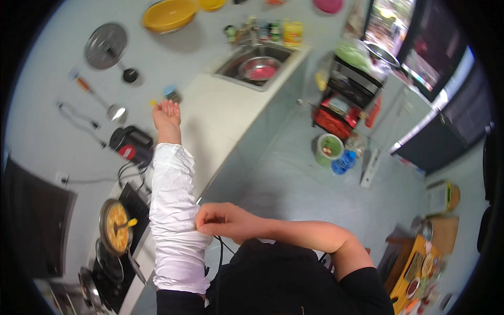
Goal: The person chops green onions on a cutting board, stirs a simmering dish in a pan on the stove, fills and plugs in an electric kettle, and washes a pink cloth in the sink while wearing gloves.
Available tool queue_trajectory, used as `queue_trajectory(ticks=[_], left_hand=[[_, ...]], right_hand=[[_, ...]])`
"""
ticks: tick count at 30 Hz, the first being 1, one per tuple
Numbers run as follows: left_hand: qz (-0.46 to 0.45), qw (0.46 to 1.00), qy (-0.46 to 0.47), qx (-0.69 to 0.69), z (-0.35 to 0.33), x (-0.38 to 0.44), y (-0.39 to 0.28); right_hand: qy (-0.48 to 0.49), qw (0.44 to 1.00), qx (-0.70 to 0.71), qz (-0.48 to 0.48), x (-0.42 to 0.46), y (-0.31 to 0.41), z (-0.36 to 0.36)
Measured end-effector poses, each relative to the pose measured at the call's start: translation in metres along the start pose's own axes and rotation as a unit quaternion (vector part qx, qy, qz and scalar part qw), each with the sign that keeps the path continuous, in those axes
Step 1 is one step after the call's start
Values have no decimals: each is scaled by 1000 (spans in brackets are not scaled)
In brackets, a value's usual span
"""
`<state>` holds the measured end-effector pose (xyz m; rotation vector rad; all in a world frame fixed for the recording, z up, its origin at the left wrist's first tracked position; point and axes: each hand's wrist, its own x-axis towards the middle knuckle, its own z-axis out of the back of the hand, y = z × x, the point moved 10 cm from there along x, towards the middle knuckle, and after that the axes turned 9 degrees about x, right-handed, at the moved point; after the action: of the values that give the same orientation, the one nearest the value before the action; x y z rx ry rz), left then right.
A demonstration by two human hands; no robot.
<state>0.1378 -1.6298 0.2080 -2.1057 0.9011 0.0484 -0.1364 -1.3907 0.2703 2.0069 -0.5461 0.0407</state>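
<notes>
My left arm reaches forward over the white countertop point(214, 114), covered from upper arm to near the wrist by a wrinkled white sleeve cover point(173, 220). My left hand point(167, 118) is bare, palm up, its fingers apart and slightly curled, and holds nothing. Just beyond its fingertips stands a small jar with a blue lid point(171, 93). My right hand point(226, 220) crosses in front of my body. Its thumb and fingers pinch the sleeve cover's side near the elbow; the exact fold between the fingertips is hard to make out.
A frying pan point(102, 226) with yellow food and a yellow-handled utensil sits at the stove, left, its handle pointing towards me. Behind it is a black electric kettle point(132, 145). A sink point(256, 84) holds a metal basin. Right of the counter are a black rack point(350, 90) and a bucket point(328, 149).
</notes>
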Motion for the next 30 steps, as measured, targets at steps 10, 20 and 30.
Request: queue_trajectory(ticks=[10, 20, 30], left_hand=[[267, 931, 244, 45, -202, -267, 346], [471, 777, 375, 183, -249, -431, 631], [499, 682, 486, 221, -325, -624, 782]], right_hand=[[-446, 805, -317, 227, -215, 160, 190], [-645, 536, -451, 305, -406, 229, 291], [-737, 313, -535, 269, -515, 294, 315]])
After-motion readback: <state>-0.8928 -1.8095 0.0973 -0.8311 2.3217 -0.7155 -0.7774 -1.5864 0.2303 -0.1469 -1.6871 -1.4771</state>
